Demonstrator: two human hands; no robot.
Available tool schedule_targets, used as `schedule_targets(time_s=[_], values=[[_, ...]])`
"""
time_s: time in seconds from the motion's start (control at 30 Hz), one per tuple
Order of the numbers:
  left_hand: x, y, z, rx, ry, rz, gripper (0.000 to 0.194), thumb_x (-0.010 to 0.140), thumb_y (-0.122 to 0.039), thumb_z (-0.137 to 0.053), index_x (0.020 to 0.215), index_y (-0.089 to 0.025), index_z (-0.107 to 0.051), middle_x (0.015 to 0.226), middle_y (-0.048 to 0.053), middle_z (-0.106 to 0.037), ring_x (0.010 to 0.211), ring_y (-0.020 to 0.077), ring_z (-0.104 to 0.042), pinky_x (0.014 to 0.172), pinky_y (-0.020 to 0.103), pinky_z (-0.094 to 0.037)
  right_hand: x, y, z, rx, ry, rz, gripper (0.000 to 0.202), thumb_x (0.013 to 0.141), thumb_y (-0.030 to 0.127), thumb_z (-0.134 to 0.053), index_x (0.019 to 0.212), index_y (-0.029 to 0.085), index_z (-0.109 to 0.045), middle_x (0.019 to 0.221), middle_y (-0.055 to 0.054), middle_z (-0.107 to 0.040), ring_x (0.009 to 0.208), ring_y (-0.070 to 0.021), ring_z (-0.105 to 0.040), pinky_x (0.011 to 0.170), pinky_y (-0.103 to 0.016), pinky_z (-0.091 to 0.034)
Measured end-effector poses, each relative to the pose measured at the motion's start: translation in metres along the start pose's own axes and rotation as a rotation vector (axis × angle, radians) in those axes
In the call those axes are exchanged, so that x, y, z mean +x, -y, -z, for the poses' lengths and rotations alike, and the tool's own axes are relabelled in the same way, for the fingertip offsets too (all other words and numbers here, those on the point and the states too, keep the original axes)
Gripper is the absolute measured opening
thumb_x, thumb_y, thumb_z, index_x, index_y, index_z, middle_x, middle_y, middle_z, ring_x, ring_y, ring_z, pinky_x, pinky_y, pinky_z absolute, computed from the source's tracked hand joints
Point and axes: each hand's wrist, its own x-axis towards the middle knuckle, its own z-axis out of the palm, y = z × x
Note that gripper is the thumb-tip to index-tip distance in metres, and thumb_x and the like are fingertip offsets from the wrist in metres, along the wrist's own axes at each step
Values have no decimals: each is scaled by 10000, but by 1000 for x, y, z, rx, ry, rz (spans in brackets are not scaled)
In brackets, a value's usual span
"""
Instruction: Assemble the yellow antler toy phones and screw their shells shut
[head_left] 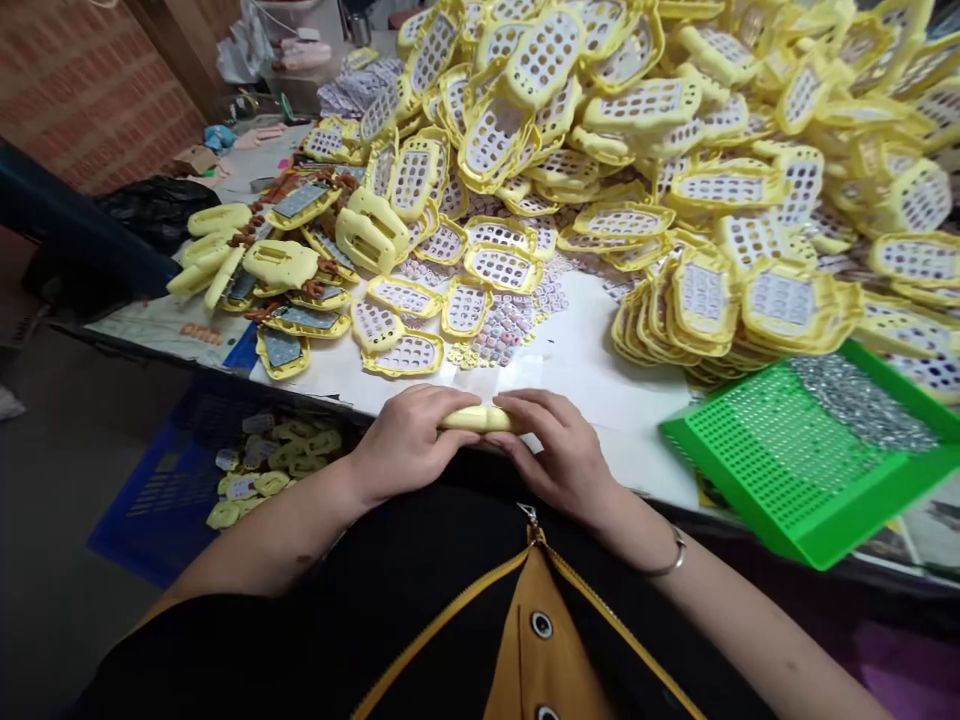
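Note:
Between my two hands, at the table's front edge, is a yellow plastic toy phone casing, seen edge-on. My left hand pinches its left end between thumb and fingers. On the other end, my right hand grips it the same way. My fingers cover both ends of the casing. Just beyond lie several yellow casing halves with keypad holes, beside small printed keypad pieces. To the left, more casings with circuit boards are piled loosely.
A large heap of yellow casing parts covers the back and right. Stacked halves stand nearer. The green tray at right holds metal screws. Below the left edge, a blue crate holds yellow parts.

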Motion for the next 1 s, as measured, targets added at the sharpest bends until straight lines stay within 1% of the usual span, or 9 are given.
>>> schedule_targets(time_s=[0.13, 0.33, 0.53, 0.6, 0.7, 0.8, 0.9, 0.93, 1.0], values=[[5, -6, -13, 78, -52, -81, 253, 776, -90, -579, 1014, -147, -641, 928, 73, -744, 820, 207, -693, 748, 347, -552, 3, 1, 0, -82, -35, -39, 223, 878, 323, -598, 1036, 168, -574, 914, -98, -696, 827, -214, -626, 732, -353, -485], [13, -16, -23, 138, -116, -81, 311, 707, -36, -500, 951, -156, -651, 865, 59, -741, 772, 203, -685, 714, 334, -545, 7, 2, -3, -96, -123, -87, 213, 880, 390, -580, 910, 181, -553, 738, -52, -630, 716, -204, -565, 665, -342, -432], [16, -18, -24, 151, -44, -26, 311, 696, -41, -488, 923, -167, -660, 866, 69, -729, 795, 219, -666, 737, 354, -529, 8, -2, -6, -63, -105, -143, 193, 890, 394, -542, 872, 203, -557, 708, -46, -595, 695, -210, -538, 670, -363, -409], [18, -16, -27, 111, -28, 9, 314, 706, -49, -501, 946, -178, -658, 875, 62, -726, 807, 217, -660, 742, 354, -524, 9, -4, -6, -31, -72, -147, 214, 880, 419, -563, 915, 207, -572, 745, -51, -622, 730, -216, -567, 688, -368, -429], [17, -7, -21, 39, -12, 81, 227, 762, -133, -576, 965, -185, -663, 900, 59, -727, 837, 212, -657, 774, 346, -517, 8, -8, -2, 17, -88, -107, 376, 837, 469, -614, 1102, 212, -545, 990, -109, -659, 939, -261, -608, 806, -415, -484], [2, 13, 21, -6, 78, 186, 227, 787, -270, -642, 993, -184, -682, 971, 67, -729, 905, 215, -662, 825, 332, -507, 3, -14, 5, 29, -175, -92, 404, 839, 393, -633, 1182, 218, -510, 1114, -143, -627, 1046, -282, -595, 872, -452, -500], [-31, 37, 96, 46, 423, 315, 289, 748, -406, -677, 981, -240, -718, 946, 43, -739, 860, 234, -678, 772, 324, -519, 1, -23, 5, 33, -170, -134, 247, 857, 264, -614, 1093, 217, -558, 1036, -125, -647, 979, -259, -617, 838, -431, -514], [-43, 43, 119, 95, 469, 371, 360, 714, -468, -694, 1007, -260, -722, 985, 47, -740, 885, 259, -681, 779, 338, -523, 2, -25, 3, 48, -134, -144, 210, 860, 247, -607, 1064, 214, -569, 1011, -118, -651, 951, -249, -624, 819, -420, -521], [-60, 52, 149, 252, 382, 472, 481, 680, -563, -685, 1060, -270, -716, 1062, 72, -729, 927, 309, -675, 810, 392, -523, 4, -26, -4, 94, -41, -136, 160, 872, 243, -590, 1026, 203, -579, 966, -106, -655, 904, -230, -634, 777, -395, -535]])
